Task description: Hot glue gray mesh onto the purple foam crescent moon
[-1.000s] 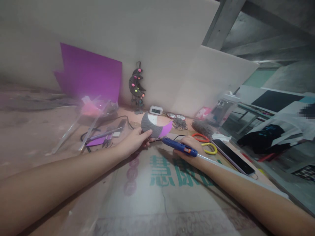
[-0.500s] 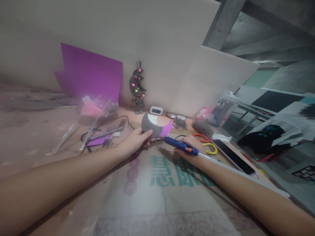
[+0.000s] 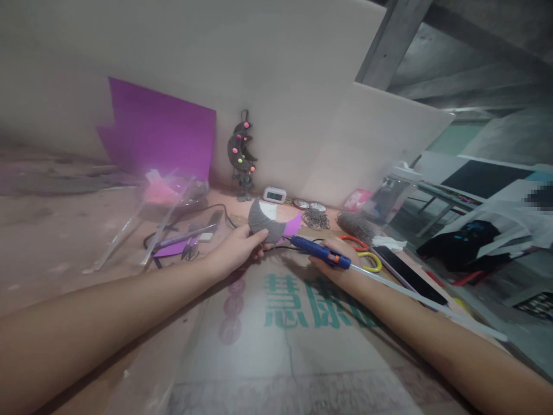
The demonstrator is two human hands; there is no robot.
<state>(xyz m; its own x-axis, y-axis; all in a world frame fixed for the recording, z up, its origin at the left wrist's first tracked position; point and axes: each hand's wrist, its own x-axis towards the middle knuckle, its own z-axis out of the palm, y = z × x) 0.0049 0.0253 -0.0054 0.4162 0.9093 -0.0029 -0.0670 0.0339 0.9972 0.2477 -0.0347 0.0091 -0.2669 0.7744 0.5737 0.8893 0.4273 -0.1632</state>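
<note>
board: one flat sheet (image 3: pixel 259 357), closest, with big green signs.
right hand: one (image 3: pixel 341 246), wrapped round one blue glue gun (image 3: pixel 317 250).
glue gun: its nose points left and a bit up, at the moon; its long way slants down to the right, and one clear stick (image 3: pixel 401 289) pokes out the back over the right arm. i cannot tell if the nose touches.
left hand: one (image 3: pixel 242 246), thumb and fingers pinching the moon's low edge.
hands: near, but apart.
moon: one (image 3: pixel 265 226), in the middle, past the green signs; gray string on purple. its purple tip points right and a bit up; its long way runs left to right.
right side: one phone (image 3: pixel 408 272), one orange loop (image 3: pixel 353 237), one yellow loop (image 3: pixel 378 264), one gray string roll (image 3: pixel 354 226).
back: one white clock (image 3: pixel 275 195), one hanging toy (image 3: pixel 235 153) with at least five bright dots.
</note>
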